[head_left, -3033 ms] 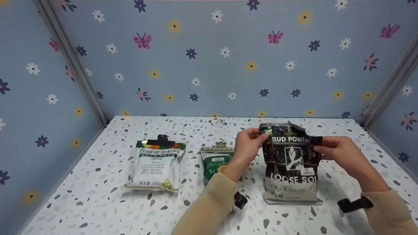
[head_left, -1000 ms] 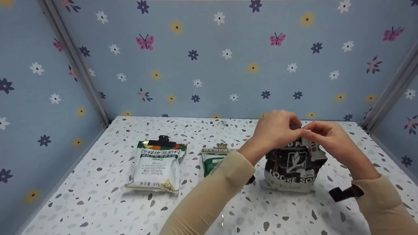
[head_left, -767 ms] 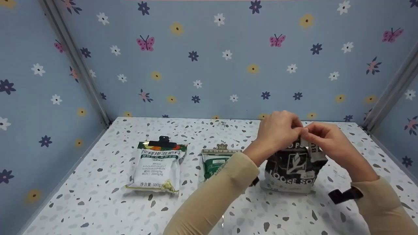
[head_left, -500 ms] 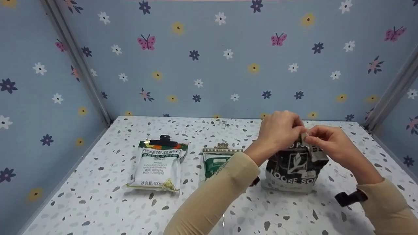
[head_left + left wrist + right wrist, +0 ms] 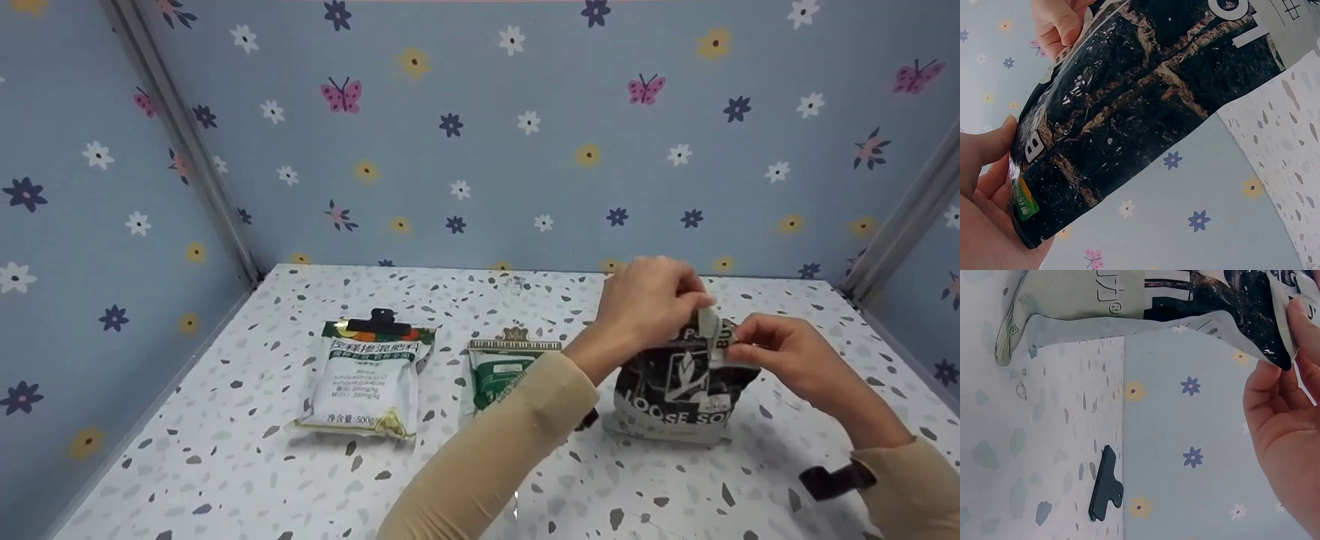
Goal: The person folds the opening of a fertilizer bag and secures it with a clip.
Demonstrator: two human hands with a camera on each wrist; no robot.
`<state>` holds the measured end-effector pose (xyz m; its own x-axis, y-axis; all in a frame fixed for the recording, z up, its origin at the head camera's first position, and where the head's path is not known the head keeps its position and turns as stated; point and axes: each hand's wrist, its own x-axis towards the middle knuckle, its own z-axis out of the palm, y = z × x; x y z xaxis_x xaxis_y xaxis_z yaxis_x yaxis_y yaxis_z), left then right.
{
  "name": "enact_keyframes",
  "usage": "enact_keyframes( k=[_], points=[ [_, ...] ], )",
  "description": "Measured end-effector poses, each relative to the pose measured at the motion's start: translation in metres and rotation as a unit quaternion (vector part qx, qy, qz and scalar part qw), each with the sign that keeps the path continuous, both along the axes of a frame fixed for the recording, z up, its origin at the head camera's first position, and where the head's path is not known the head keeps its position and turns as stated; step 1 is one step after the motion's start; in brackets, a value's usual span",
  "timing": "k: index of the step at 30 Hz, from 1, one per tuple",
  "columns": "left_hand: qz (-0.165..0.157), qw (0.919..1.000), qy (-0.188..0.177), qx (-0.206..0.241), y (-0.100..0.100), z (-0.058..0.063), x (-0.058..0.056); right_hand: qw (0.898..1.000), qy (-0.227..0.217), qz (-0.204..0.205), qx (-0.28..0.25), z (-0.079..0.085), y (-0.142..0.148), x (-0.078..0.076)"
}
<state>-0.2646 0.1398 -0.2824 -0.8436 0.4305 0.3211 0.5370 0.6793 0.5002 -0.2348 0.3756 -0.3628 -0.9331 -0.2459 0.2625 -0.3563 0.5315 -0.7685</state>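
A black and pale-grey bag labelled "LOOSE SOIL" (image 5: pixel 679 386) stands on the table at the right, its top bent over and its right side folded inward. My left hand (image 5: pixel 645 304) pinches the bag's top, thumb in front and fingers behind. In the left wrist view, the left hand's thumb and fingers (image 5: pixel 988 191) hold the corner beside a green label. My right hand (image 5: pixel 791 356) pinches the folded right edge, lower than the left hand. The right wrist view shows that hand (image 5: pixel 1289 422) gripping the bag's dark corner.
A white bag (image 5: pixel 364 394) with a black clip (image 5: pixel 381 324) lies at the left. A green bag (image 5: pixel 495 375) with a crowned gold clip (image 5: pixel 517 343) is partly behind the left sleeve. Another black clip (image 5: pixel 1106 484) lies on the table, and patterned walls (image 5: pixel 480 180) surround it.
Three seconds ago the hands held the spread top corners; they then came together and folded the top. Since then my right hand has shifted right and down along the fold, the left staying put.
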Motion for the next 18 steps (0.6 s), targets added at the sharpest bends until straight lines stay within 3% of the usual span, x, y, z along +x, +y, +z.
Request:
enact_keyframes(
  k=[9,18],
  points=[
    [-0.017,0.9994,0.012,-0.027,0.0,-0.002,0.0,1.0,-0.004,-0.005,0.011,-0.001,0.001,0.005],
    [-0.021,0.9992,0.025,-0.022,0.0,-0.005,-0.001,0.998,-0.047,0.03,-0.029,-0.003,0.015,-0.003]
  ],
)
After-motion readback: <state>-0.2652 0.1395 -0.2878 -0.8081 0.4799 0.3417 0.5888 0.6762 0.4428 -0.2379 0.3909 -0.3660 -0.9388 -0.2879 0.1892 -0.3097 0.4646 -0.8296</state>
